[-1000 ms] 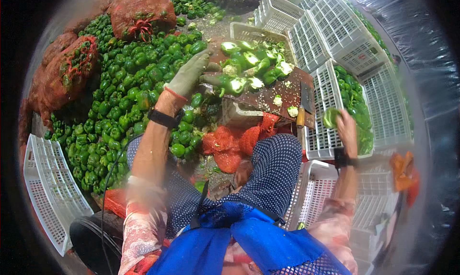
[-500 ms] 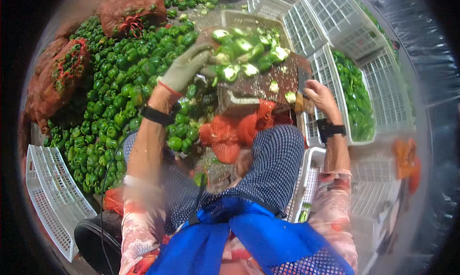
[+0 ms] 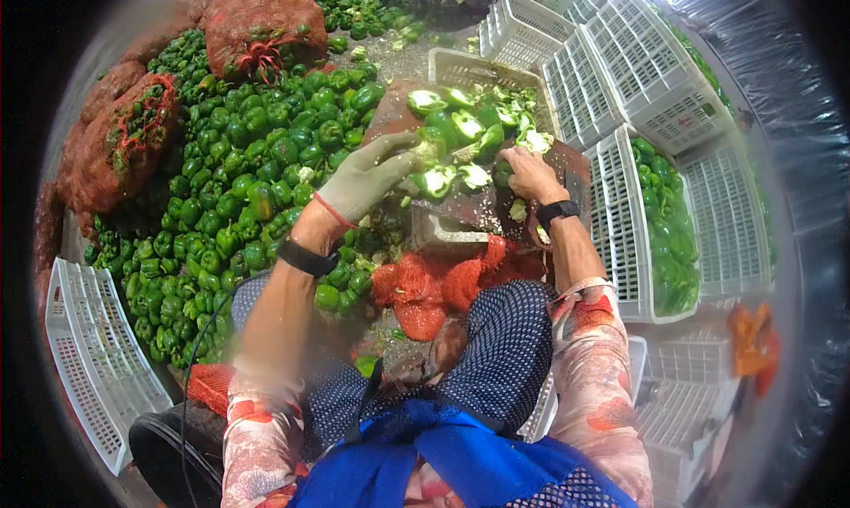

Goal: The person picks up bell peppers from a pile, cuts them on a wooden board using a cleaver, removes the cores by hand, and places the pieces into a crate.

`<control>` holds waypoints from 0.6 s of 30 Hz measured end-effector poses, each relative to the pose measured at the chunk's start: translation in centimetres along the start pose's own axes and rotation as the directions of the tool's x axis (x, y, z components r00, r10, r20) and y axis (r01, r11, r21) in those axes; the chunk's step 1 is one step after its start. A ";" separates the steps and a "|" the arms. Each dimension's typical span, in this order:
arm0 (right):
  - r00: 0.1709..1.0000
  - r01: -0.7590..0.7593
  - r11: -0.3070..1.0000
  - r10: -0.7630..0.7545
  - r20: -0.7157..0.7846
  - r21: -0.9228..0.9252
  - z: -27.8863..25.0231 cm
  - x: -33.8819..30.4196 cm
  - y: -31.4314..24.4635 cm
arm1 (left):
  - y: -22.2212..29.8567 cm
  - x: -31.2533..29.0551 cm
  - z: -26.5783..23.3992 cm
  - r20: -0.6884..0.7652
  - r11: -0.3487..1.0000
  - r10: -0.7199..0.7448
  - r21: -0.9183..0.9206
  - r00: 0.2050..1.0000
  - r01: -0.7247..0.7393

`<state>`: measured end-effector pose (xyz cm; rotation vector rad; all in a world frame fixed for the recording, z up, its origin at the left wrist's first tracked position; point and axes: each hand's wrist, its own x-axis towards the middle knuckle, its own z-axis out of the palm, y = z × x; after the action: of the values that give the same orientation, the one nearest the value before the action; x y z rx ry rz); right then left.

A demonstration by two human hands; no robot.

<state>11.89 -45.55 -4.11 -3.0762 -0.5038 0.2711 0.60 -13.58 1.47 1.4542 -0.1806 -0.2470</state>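
Note:
My left hand (image 3: pixel 372 176), in a pale glove, reaches its spread fingers to the left side of a pile of cut green peppers (image 3: pixel 465 126). The pile lies on a brown cutting board (image 3: pixel 567 165), with white cores and seeds showing. My bare right hand (image 3: pixel 534 175) is at the pile's right side. Its fingers are curled down among the pieces, and what they grip, if anything, is hidden. Seeds and a small pale core (image 3: pixel 518 210) lie on the board below it. No knife shows clearly now.
Whole green peppers (image 3: pixel 221 198) heap on the left beside red mesh sacks (image 3: pixel 264 28). A white crate (image 3: pixel 434 57) stands behind and under the board. More white crates (image 3: pixel 620 242) line the right, one holding peppers (image 3: pixel 668 229). Red netting (image 3: pixel 434 282) lies before my knees.
My right hand has left the knife at the board's right edge and moved left to the cut peppers. My left hand has shifted slightly right and down, against the pile.

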 end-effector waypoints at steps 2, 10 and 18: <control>0.995 -0.083 0.992 0.087 0.047 -0.092 0.8 -1.4 0.4 | -0.1 0.1 0.5 0.007 1.000 -0.009 0.003 1.000 0.009; 0.940 -0.196 0.576 0.340 -0.015 0.794 -3.5 -5.2 -0.3 | -1.0 -0.1 1.3 0.043 1.000 0.003 0.000 0.999 -0.003; 0.916 0.228 -0.096 -0.317 -0.247 0.969 -6.9 -6.7 -12.2 | -1.3 0.7 2.6 0.434 0.623 -0.064 -0.687 0.899 0.375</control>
<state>3.00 -35.97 4.30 -1.3728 -0.5445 0.4475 0.54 -16.35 0.39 0.5518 -0.1683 -0.7233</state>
